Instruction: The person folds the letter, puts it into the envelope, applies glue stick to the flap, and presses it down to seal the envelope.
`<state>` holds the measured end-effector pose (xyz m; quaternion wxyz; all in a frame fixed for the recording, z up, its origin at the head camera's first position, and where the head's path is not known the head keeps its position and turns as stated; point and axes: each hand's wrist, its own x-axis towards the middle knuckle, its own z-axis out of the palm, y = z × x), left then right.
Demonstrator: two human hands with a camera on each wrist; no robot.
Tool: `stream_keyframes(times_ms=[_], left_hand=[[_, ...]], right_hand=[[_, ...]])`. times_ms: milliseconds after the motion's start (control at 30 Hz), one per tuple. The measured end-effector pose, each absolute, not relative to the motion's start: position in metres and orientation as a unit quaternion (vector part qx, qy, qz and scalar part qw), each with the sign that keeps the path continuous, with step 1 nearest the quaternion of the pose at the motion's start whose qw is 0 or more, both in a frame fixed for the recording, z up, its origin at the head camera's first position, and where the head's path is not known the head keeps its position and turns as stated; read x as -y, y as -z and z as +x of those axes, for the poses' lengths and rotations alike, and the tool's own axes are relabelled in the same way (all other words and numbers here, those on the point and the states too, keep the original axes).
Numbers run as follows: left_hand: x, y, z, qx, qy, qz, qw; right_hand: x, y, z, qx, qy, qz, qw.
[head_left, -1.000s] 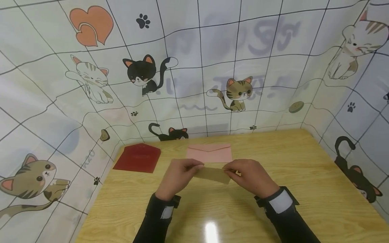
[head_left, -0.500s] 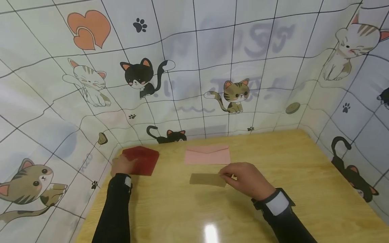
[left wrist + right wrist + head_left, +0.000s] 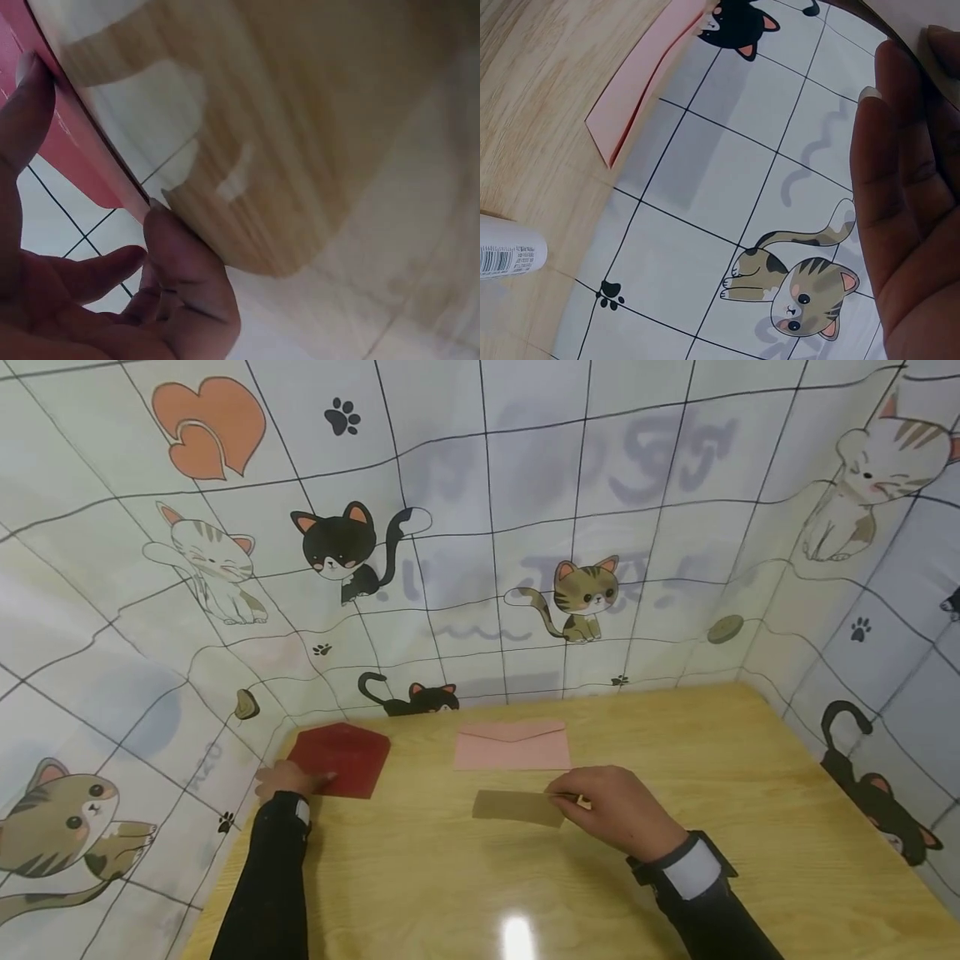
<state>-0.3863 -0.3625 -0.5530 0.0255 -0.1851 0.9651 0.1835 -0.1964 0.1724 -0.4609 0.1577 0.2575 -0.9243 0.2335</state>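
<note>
My left hand is at the near left corner of a red envelope lying at the table's back left. In the left wrist view the thumb is bent against the envelope's edge and another finger lies on its red face. Over the middle of the table, my right hand pinches the right end of a small brown paper rectangle, raised above the wood. Its fingertips are mostly hidden in the right wrist view. Behind the paper lies a pink envelope with a pointed flap.
The wooden table is enclosed by a wall sheet printed with cats and grid lines. A white cylindrical container with a barcode stands out at the left of the right wrist view.
My left hand let go of the brown paper and moved left to the red envelope, then slid to its near left corner. The right hand keeps hold of the paper, barely moving.
</note>
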Motion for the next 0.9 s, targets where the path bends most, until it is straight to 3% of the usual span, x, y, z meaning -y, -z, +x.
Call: stream_keyframes(times_ms=[433, 900], left_hand=[[0.371, 0.548, -0.392, -0.929, -0.259, -0.252, 0.077], [0.375, 0.536, -0.384, -0.939, -0.235, -0.215, 0.133]], right_hand=[[-0.171, 0.461, -0.198, 0.927, -0.222, 0.258, 0.157], [-0.167, 0.465, -0.198, 0.92, -0.231, 0.27, 0.166]])
